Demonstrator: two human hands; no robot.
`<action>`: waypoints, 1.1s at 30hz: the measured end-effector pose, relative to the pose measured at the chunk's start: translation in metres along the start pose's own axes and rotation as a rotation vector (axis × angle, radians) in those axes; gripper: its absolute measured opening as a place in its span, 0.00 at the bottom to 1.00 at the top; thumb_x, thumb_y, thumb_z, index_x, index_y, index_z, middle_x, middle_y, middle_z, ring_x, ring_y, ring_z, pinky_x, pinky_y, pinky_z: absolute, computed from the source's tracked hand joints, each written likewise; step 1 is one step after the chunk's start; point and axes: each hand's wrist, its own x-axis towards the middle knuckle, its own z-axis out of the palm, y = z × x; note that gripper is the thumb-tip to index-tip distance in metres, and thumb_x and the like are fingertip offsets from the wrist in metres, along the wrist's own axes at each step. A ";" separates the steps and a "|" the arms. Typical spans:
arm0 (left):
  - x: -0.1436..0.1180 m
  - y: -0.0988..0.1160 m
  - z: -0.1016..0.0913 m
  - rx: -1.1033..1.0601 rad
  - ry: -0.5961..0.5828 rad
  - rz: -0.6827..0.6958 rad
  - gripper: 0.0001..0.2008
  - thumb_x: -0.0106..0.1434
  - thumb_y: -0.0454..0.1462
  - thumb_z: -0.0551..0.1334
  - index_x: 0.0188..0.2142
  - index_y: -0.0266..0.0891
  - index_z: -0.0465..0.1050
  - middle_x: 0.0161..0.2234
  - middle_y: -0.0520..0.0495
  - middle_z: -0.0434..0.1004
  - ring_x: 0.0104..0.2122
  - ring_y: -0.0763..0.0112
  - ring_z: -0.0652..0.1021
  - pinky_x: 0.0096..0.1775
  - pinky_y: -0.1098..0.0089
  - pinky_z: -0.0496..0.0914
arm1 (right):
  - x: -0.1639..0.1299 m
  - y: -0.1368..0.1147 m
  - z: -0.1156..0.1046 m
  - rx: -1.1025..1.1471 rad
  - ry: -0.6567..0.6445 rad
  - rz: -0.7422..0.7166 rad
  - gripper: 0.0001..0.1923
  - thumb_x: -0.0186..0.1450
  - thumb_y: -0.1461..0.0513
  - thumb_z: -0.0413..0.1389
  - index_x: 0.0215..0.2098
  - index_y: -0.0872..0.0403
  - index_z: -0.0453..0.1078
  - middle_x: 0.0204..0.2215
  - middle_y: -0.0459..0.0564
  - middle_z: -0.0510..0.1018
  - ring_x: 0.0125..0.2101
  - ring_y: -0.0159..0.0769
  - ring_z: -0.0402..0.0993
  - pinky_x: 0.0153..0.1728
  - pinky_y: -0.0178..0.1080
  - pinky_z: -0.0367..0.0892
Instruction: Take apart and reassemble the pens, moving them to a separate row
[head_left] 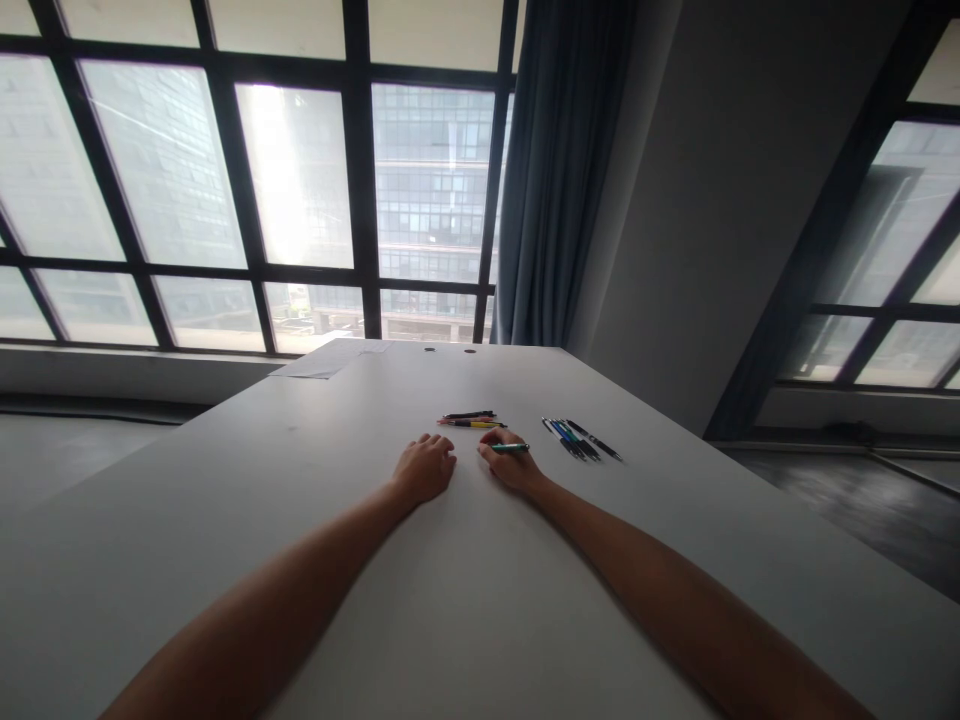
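**Green pen held low over the table**

The green pen (pixel 511 447) lies crosswise in the right hand (pixel 510 463), whose fingers are closed around it, its tip poking out to the right of the grip. Just left of that grip the left hand (pixel 424 467) rests loosely curled on the white table (pixel 465 600), holding nothing. Just beyond the grip lies a small cluster of pens (pixel 471 420); to its right, near, a row of blue and dark pens (pixel 579 439).
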 end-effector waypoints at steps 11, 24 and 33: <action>-0.002 0.001 -0.007 -0.094 0.043 0.531 0.24 0.67 0.50 0.53 0.58 0.44 0.61 0.44 0.45 0.76 0.43 0.63 0.74 0.47 0.61 0.68 | -0.011 -0.010 0.002 -0.500 0.104 -0.240 0.25 0.65 0.66 0.49 0.61 0.52 0.59 0.58 0.54 0.67 0.54 0.42 0.67 0.50 0.41 0.65; 0.001 -0.002 0.002 -0.073 0.157 0.680 0.16 0.69 0.42 0.52 0.51 0.38 0.69 0.43 0.41 0.75 0.42 0.64 0.73 0.45 0.63 0.71 | -0.006 -0.007 -0.007 -0.564 0.093 -0.321 0.22 0.66 0.64 0.50 0.59 0.53 0.62 0.53 0.51 0.72 0.48 0.38 0.72 0.48 0.38 0.67; 0.001 -0.005 0.005 -0.115 0.137 0.454 0.23 0.69 0.34 0.47 0.63 0.41 0.53 0.48 0.40 0.73 0.47 0.63 0.72 0.47 0.60 0.71 | 0.027 0.019 -0.073 -0.846 0.363 -0.145 0.16 0.69 0.56 0.49 0.46 0.53 0.74 0.43 0.55 0.73 0.43 0.41 0.68 0.39 0.36 0.65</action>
